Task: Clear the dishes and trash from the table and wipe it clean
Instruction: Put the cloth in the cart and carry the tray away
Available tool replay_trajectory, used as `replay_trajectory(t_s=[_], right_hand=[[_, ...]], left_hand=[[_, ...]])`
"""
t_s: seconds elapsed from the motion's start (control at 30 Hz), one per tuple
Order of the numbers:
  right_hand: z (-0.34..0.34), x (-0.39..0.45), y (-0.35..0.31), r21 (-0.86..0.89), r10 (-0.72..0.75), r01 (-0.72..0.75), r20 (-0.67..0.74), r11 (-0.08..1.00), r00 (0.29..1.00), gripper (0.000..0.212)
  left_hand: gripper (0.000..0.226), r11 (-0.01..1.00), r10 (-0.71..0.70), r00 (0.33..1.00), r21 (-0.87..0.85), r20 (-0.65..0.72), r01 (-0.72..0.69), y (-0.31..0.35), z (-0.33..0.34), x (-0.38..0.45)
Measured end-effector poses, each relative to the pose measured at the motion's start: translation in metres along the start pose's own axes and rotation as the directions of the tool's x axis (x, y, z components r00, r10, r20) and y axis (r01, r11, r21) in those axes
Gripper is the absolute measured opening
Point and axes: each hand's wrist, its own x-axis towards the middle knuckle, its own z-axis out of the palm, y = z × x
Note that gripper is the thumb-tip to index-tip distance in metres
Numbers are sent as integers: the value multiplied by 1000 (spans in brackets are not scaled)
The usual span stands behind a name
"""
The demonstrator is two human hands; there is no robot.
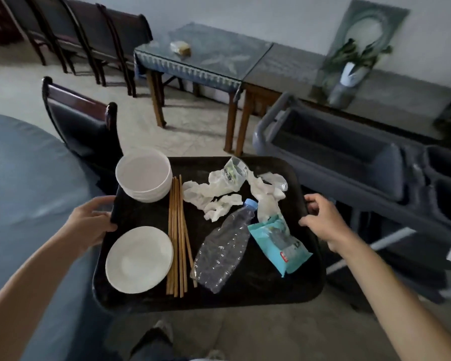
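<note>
A black tray hangs in the air in front of me, off the table. My left hand grips its left edge and my right hand grips its right edge. On it stand a stack of white bowls at the far left and a white plate at the near left. Several wooden chopsticks lie beside them. To the right lie a crushed plastic bottle, crumpled tissues, a clear plastic cup and a teal wipes packet.
The round table with a blue cloth is at my left, a dark chair behind it. A grey service cart with bins stands at my right. A small glass-topped table and more chairs are further back.
</note>
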Motion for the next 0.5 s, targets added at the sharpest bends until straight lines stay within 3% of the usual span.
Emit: replay_trajectory(t_s=[0.3, 0.5], right_hand=[[-135, 48, 40, 170, 182, -149, -205, 974, 962, 57], [-200, 110, 59, 229, 278, -217, -281, 949, 919, 54]], left_hand=[[63, 988, 112, 955, 75, 273, -138, 143, 154, 52], [62, 966, 157, 925, 139, 347, -216, 229, 262, 108]])
